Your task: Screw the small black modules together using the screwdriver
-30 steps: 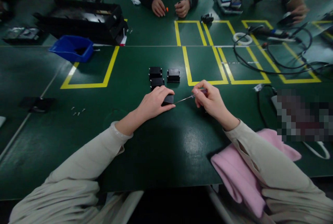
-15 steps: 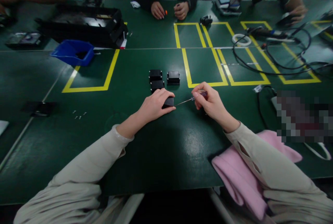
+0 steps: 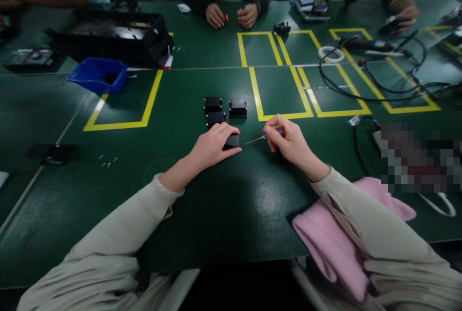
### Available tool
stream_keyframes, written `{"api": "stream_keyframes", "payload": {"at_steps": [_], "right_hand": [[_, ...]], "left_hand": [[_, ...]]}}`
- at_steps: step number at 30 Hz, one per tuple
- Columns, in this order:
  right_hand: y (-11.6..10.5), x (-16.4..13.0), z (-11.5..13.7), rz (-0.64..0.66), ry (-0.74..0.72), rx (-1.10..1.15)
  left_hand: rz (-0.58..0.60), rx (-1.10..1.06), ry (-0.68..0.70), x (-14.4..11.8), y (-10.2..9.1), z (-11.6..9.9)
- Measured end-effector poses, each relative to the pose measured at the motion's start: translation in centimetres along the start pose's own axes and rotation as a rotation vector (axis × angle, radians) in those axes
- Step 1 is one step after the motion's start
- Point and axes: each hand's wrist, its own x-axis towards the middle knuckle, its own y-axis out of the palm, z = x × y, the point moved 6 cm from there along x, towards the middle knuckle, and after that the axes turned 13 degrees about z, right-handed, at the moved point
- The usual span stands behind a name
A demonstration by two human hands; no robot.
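Black small box (image 3: 233,141) sits mid-table on the green surface (image 3: 224,205), pinned under the left hand (image 3: 212,147); the right hand (image 3: 290,143) pinches a screwdriver (image 3: 262,138) whose tip meets the box's side.

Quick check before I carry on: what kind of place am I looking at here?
Probably an electronics assembly workshop: a shared green bench marked with yellow tape bays, small black housings in a group, a screwdriver in the right hand, and other people's hands across the table.
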Motion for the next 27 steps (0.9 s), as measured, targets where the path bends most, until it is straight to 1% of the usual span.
{"api": "stream_keyframes", "payload": {"at_steps": [3, 7, 9, 13, 19, 22, 27], "right_hand": [[0.07, 0.07, -0.25, 0.001, 0.003, 0.038], [0.11, 0.10, -0.68, -0.034, -0.021, 0.106], [0.06, 0.08, -0.82, -0.039, -0.020, 0.092], [0.02, 0.07, -0.89, -0.008, 0.004, 0.030], [0.06, -0.01, -0.49, -0.039, -0.015, 0.091], [0.02, -0.06, -0.22, -0.037, -0.015, 0.050], [-0.07, -0.08, 0.01, 0.001, 0.003, -0.014]], "left_hand": [[0.003, 0.002, -0.003, 0.01, 0.01, 0.04], [0.008, 0.005, -0.007, -0.02, 0.00, 0.00], [0.011, 0.007, -0.010, -0.02, -0.01, -0.02], [0.006, 0.005, -0.008, 0.00, -0.01, 0.00], [0.012, 0.011, -0.009, -0.01, -0.01, 0.00], [0.016, 0.011, -0.016, -0.04, -0.02, -0.09], [0.008, 0.013, -0.020, -0.01, -0.01, -0.09]]}}
